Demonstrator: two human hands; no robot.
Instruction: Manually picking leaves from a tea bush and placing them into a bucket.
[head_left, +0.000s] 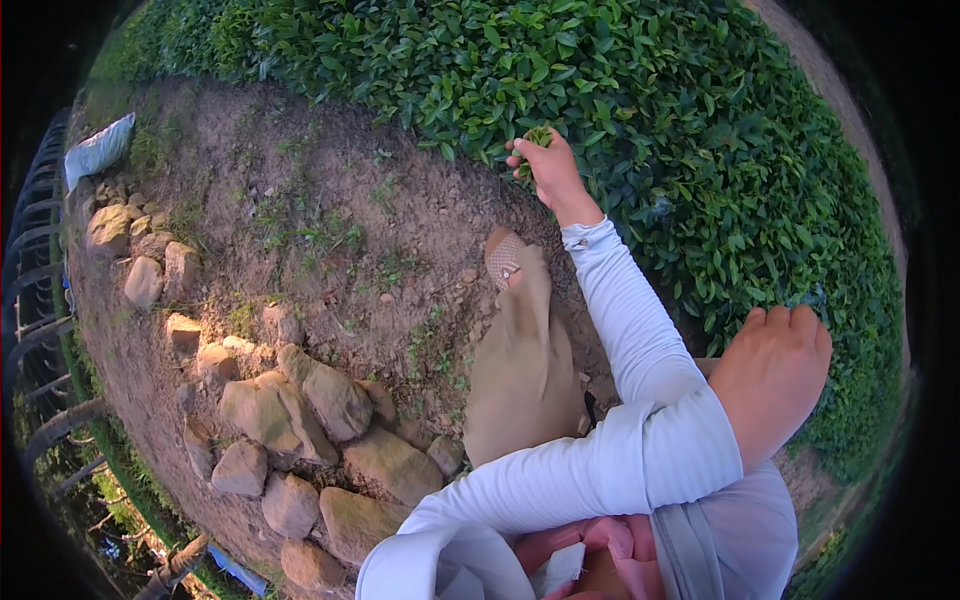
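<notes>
My right hand (556, 169) is at the edge of a dense hedge of leafy tea-like bushes (660, 165), closed around a small bunch of picked green leaves (538, 136). My left forearm crosses over the right one, and both arms wear pale sleeves. Over the lower right part of the hedge, my left hand (776, 375) shows its back with the fingers curled down. What lies under those fingers is hidden.
Bare soil (322, 180) with small weeds borders the hedge. My shoe (504, 255) and khaki trouser leg (517, 375) are on it. Large stones (277, 416) are heaped at lower left. A pale sack (100, 150) lies at far left, beside a dark railing (37, 277).
</notes>
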